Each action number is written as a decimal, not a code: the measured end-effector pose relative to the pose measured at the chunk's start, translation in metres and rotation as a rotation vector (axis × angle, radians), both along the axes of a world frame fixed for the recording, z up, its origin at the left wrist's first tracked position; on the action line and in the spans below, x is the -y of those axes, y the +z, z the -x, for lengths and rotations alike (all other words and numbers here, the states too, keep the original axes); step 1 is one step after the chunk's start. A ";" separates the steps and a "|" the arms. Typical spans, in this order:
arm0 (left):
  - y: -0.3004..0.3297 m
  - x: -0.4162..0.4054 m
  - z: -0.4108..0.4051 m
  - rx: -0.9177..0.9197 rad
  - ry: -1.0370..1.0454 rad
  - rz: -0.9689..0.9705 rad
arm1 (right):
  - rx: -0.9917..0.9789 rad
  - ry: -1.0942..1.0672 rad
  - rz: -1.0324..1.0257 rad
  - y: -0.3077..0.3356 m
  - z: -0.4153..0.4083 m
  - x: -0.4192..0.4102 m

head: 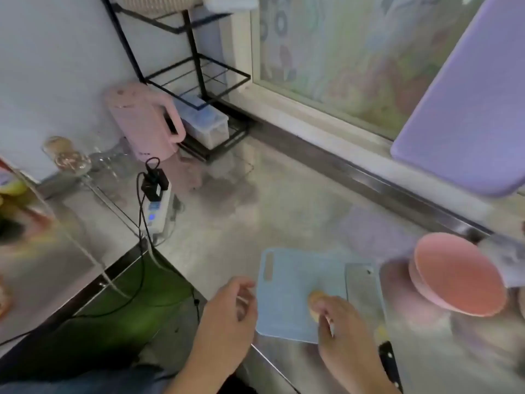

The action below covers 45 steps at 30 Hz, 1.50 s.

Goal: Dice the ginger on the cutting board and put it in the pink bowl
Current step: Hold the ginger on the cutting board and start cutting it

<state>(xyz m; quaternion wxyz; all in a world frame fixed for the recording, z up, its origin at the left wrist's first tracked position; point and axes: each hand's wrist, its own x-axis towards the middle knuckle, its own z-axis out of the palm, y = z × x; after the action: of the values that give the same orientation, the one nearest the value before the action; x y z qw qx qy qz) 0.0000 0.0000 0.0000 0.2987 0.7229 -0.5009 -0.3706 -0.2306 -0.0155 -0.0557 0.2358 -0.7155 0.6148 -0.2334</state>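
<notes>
A cleaver [362, 285] lies on the right part of the blue cutting board [287, 297], its black handle [390, 365] toward the near edge. The pink bowl [457, 277] stands just right of the board, tilted in this view. A pink kettle [145, 120] stands far left. The ginger [314, 304], a pale orange-tan lump, lies on the board; the right hand [341, 328] pinches it. The left hand [230, 311] hovers beside the board's left edge, loosely curled, holding nothing.

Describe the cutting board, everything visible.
The cutting board is a thin pale blue rectangle, plastic by its look, with rounded corners and a slot handle at its far left. It lies flat on the steel counter near the front edge. The ginger sits on it under the right hand; a cleaver lies over its right side.
</notes>
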 end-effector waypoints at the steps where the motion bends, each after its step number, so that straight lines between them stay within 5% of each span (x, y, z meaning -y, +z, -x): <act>1: -0.014 0.007 0.003 0.008 -0.012 0.029 | -0.012 0.010 0.024 -0.004 -0.004 0.006; 10: -0.096 0.043 0.042 0.047 -0.119 0.246 | -0.584 0.019 -0.073 0.006 0.000 0.025; 13: -0.109 0.051 0.057 0.074 -0.154 0.375 | -0.643 0.040 -0.069 0.006 0.004 0.036; 17: -0.120 0.057 0.073 0.018 -0.144 0.513 | -0.548 -0.007 0.036 -0.011 0.005 0.052; 23: -0.114 0.016 0.087 -0.527 -0.195 0.175 | -0.254 -0.116 0.274 -0.020 -0.008 0.006; 28: -0.105 -0.004 0.084 -0.498 -0.159 0.218 | -0.154 0.054 0.270 -0.019 -0.011 -0.049; 31: -0.098 0.000 0.086 -0.558 -0.127 0.208 | -0.162 -0.087 0.237 -0.012 0.019 -0.056; 34: -0.091 0.007 0.090 -0.457 -0.132 0.210 | -0.399 -0.324 0.140 -0.010 0.061 -0.058; 38: -0.091 0.024 0.097 -0.199 -0.173 0.213 | -0.612 -0.314 -0.119 -0.039 0.102 -0.043; 45: -0.107 0.045 0.108 0.106 -0.190 0.241 | -0.302 -0.320 -0.181 -0.020 0.092 -0.047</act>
<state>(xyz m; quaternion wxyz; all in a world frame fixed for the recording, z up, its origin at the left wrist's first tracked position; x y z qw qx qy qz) -0.1084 -0.0451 -0.1074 0.3198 0.6498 -0.6230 -0.2958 -0.3222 0.0317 -0.0758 0.1643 -0.6118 0.7670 -0.1020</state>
